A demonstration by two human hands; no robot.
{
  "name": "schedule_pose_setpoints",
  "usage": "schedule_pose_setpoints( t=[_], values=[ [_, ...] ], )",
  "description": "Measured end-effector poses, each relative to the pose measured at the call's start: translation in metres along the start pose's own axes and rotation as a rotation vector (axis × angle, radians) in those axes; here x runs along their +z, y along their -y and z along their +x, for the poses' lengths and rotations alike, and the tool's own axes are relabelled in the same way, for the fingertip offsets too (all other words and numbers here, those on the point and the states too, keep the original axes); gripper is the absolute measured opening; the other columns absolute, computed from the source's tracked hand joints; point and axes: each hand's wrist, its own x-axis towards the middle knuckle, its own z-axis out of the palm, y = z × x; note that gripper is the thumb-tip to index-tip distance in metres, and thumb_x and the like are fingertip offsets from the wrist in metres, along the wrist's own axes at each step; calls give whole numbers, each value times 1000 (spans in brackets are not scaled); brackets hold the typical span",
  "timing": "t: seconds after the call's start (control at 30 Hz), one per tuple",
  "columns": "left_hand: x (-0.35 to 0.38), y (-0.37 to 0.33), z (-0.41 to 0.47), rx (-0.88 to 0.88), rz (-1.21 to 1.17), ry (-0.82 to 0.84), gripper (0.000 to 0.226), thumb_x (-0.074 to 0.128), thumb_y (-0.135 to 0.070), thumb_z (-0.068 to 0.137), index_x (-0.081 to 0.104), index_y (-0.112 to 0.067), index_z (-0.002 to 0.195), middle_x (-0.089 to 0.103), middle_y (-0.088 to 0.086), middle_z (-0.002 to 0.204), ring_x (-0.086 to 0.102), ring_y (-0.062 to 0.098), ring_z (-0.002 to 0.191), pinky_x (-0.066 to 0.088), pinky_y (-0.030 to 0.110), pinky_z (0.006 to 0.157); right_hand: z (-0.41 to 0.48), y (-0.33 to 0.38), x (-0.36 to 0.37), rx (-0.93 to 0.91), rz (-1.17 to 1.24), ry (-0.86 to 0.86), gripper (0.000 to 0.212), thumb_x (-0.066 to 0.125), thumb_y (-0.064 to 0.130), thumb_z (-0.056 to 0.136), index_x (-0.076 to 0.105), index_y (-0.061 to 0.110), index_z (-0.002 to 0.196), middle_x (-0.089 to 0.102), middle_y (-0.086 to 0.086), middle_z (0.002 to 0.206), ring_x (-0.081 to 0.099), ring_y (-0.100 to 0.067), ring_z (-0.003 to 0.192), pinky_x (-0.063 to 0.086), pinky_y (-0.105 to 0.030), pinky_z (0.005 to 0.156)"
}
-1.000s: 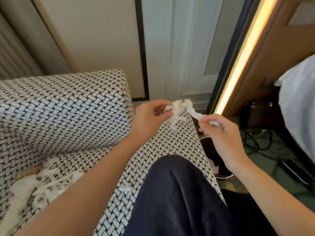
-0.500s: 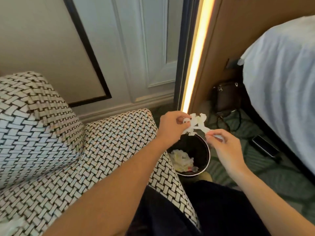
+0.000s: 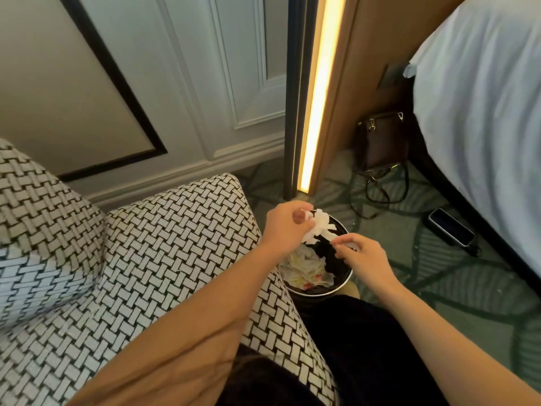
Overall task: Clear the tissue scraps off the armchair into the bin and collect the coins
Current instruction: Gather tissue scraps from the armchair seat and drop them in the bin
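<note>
1. Head view: on the green carpet beside the armchair (image 3: 175, 230), the bin (image 3: 347, 278) sits directly beneath the tissue scraps (image 3: 320, 227).
2. I see the left hand (image 3: 285, 227) pinching the bunch and the right hand (image 3: 363, 256) pinching its trailing strand. I judge that letting go drops them straight in.

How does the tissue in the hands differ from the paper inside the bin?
The tissue scrap is held over the bin by the left hand and right hand; the discarded paper lies inside it. The scrap is white; the paper shows yellow and red. Both are crumpled.
</note>
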Motion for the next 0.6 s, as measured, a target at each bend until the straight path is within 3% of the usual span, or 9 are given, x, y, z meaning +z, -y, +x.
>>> schedule_pose_setpoints(
  t=[0.1, 0.23, 0.4, 0.5, 0.6],
  values=[
    [-1, 4, 2, -36, -46, 20, 47, 66, -15, 85, 53, -19, 129, 60, 3, 119, 56, 8, 101, 39, 8, 75, 2, -5, 9, 31, -8, 41, 24, 57, 13, 89, 64, 32, 76, 69, 3, 82, 66, -19, 85, 50, -29, 73],
    [-3, 2, 0, -24, -71, 54, 48, 64, -19, 87, 50, -23, 133, 53, 0, 131, 52, 12, 116, 41, 18, 86, 2, -6, 15, 60, 20, 74, 17, 53, 18, 93, 63, 29, 84, 68, -2, 92, 65, -19, 88, 48, -23, 61],
    [-3, -3, -2, 3, -44, 123, 39, 58, -25, 90, 54, -25, 129, 51, -3, 136, 47, 16, 122, 47, 40, 97, 7, -5, 17, 116, 12, 253, 24, 39, 34, 99, 54, 31, 118, 59, -1, 123, 61, -17, 102, 48, -38, 94],
    [-5, -5, -4, -2, -56, 178, 35, 53, -25, 93, 55, -25, 128, 51, -4, 136, 46, 15, 124, 44, 36, 100, 7, 3, 16, 163, 88, 334, 41, 33, 42, 100, 34, 38, 140, 41, 0, 144, 50, -23, 122, 40, -41, 105],
    [-6, -7, -6, -9, -61, 227, 36, 51, -25, 94, 54, -24, 129, 51, -4, 136, 48, 15, 125, 38, 22, 95, 6, 10, 14, 170, 113, 372, 51, 31, 49, 98, 16, 43, 146, 26, 2, 154, 40, -23, 133, 34, -42, 110]
  ],
)
